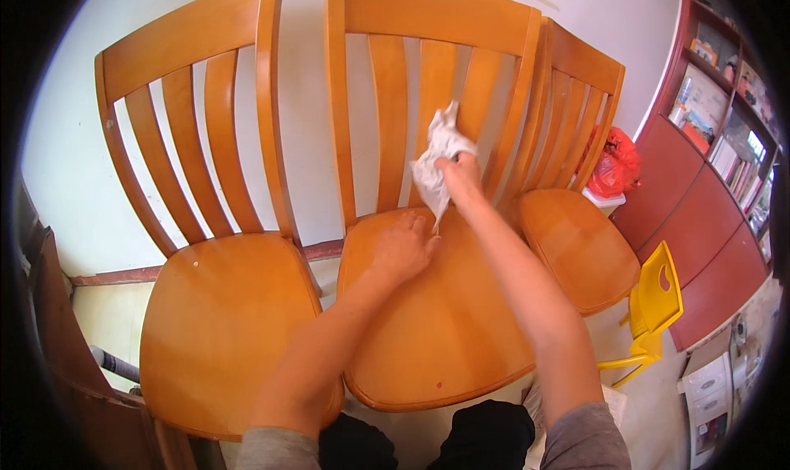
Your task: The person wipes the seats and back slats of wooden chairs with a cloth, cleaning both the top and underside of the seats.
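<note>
A crumpled white cloth (pixel 438 152) is gripped in my right hand (pixel 461 171), in front of the back slats of the middle wooden chair (pixel 457 322). The cloth's narrow lower end hangs towards my left hand (pixel 404 248). That hand is over the rear of the chair's seat, thumb and fingers apart; whether it touches the seat or the cloth tip is unclear. A small red spot (pixel 439 385) marks the seat near its front edge.
Similar wooden chairs stand to the left (pixel 228 328) and right (pixel 577 248). Beyond the right one are a red plastic bag (pixel 612 164), a small yellow chair (pixel 657 288) and a reddish cabinet (pixel 710 223). A white wall (pixel 68 180) rises behind.
</note>
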Demonstrator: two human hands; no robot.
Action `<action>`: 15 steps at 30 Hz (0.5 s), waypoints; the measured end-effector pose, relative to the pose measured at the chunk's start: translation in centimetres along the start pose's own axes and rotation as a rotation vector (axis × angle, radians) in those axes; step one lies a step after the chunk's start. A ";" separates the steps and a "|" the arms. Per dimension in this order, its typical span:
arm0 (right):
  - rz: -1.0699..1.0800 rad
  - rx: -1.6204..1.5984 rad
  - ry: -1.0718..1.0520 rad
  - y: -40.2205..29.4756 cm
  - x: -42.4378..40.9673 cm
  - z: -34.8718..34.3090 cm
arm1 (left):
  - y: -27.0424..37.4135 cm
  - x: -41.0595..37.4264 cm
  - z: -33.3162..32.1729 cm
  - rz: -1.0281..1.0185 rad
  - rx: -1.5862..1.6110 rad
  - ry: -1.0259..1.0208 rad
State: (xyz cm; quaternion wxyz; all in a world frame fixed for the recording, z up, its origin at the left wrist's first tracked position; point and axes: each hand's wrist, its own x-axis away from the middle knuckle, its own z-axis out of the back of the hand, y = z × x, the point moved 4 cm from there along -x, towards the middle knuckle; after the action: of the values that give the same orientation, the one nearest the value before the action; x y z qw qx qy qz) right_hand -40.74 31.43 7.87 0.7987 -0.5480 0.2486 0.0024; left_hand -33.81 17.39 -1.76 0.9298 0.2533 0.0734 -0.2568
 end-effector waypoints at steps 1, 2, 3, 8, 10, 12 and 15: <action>0.042 -0.025 0.028 -2.1 -0.5 0.8 | -0.3 -0.3 -1.1 -0.039 -0.001 0.008; 0.150 -0.034 0.067 -3.5 -1.9 1.2 | -0.8 -0.4 -2.1 -0.076 -0.004 0.017; 0.235 -0.088 0.136 -4.5 -3.1 1.5 | -0.7 0.1 -2.9 -0.075 -0.059 0.008; 0.412 -0.121 0.087 -8.8 -8.5 2.0 | 1.6 0.6 -3.7 -0.081 -0.129 -0.042; 0.408 0.012 0.252 -7.0 -8.8 -0.6 | 1.1 0.6 -3.7 -0.074 -0.121 -0.042; 0.362 0.067 0.177 -3.8 -7.7 -1.4 | 1.2 0.7 -3.8 -0.069 -0.116 -0.045; 0.187 0.294 0.083 0.5 -4.3 -3.7 | 0.3 0.8 -3.3 -0.038 -0.133 -0.051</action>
State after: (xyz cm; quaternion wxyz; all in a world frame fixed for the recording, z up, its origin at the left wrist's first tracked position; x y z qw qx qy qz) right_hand -46.11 29.57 8.11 0.8555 -0.3996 0.3288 0.0179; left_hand -33.02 18.98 -4.71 0.9411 0.1827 0.0714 -0.2755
